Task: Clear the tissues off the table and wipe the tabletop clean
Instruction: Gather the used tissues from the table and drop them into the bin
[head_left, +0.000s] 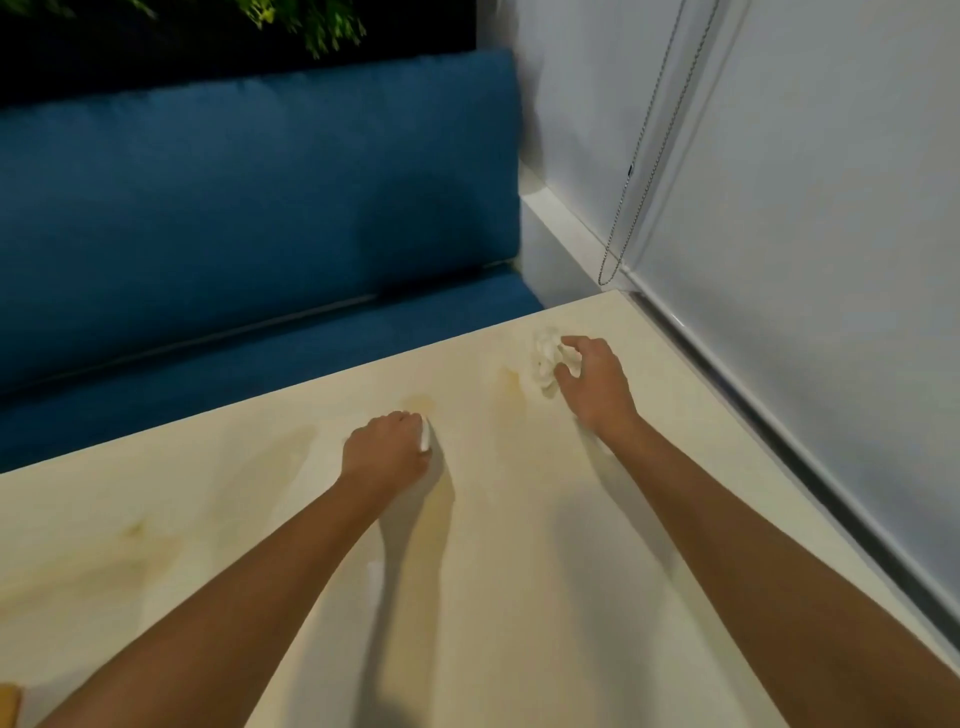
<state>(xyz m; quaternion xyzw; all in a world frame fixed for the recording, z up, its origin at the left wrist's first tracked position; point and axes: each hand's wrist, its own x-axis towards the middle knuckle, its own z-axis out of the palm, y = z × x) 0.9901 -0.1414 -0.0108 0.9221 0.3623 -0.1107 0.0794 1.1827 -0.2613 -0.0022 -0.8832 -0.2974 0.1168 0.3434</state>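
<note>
The left hand (387, 451) clamps fingers on a mostly hidden wad (425, 435); the right hand (595, 382) curls fingers round a crumpled tissue (543, 358).

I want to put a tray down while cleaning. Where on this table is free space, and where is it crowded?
Free: the stained tabletop left of the left hand, and the strip between both arms. Crowded: the far corner by the blind, where the right hand grips a crumpled tissue; the left hand holds a second tissue.
</note>
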